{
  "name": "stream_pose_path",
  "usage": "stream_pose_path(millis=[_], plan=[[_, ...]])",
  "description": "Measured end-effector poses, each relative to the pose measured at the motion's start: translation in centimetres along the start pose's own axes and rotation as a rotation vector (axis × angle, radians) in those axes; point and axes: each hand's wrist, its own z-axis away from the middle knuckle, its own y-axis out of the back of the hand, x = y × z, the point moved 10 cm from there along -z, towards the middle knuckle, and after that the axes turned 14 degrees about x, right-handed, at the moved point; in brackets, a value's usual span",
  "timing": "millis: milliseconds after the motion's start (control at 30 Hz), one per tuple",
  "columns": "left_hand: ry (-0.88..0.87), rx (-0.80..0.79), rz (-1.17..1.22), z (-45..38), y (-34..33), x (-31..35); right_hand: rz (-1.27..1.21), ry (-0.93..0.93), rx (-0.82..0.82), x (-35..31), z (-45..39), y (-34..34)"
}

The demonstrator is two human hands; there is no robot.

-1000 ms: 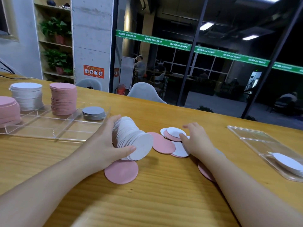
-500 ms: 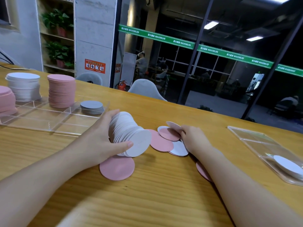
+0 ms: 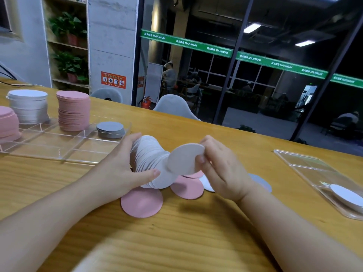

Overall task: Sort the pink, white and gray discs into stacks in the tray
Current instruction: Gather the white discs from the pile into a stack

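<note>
Place looked like office or shared workspace at night. Long light-wood table [image 3: 196, 242] filled 6 o'clock. Dark glass partition with green banner strip [image 3: 235, 54] ran 12 to 3 o'clock. Shelf of potted green plants [image 3: 67, 48] stood at 10 o'clock; grey moulded chairs [image 3: 174, 107] sat beyond table.

Your left hand [image 3: 115, 169] and right hand [image 3: 222, 171] are both bare, with no gloves, rings or bracelets showing. Your forearms are uncovered right down to the lower edge of the view, so no sleeve, cuff or watch shows. Your fingernails are short and unpainted.
</note>
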Motion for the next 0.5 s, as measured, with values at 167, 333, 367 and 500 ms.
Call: stream_pose_path(millis=[167, 333, 367, 500], plan=[[0.01, -0.013, -0.003, 0.0, 0.0, -0.2, 0.18, 0.062, -0.035, -0.2, 0.6, -2.5], [0.001, -0.025, -0.014, 0.1, 0.0, 0.1, 0.227, 0.139, -0.067, -0.5, 0.6, -3.3], [0.0, -0.025, -0.012, 0.1, 0.0, 0.1, 0.239, 0.121, -0.099, -0.1, 0.5, -3.4], [0.005, -0.034, -0.016, 0.1, 0.0, 0.1, 0.282, -0.283, -0.392, 5.6, 1.3, -3.1]])
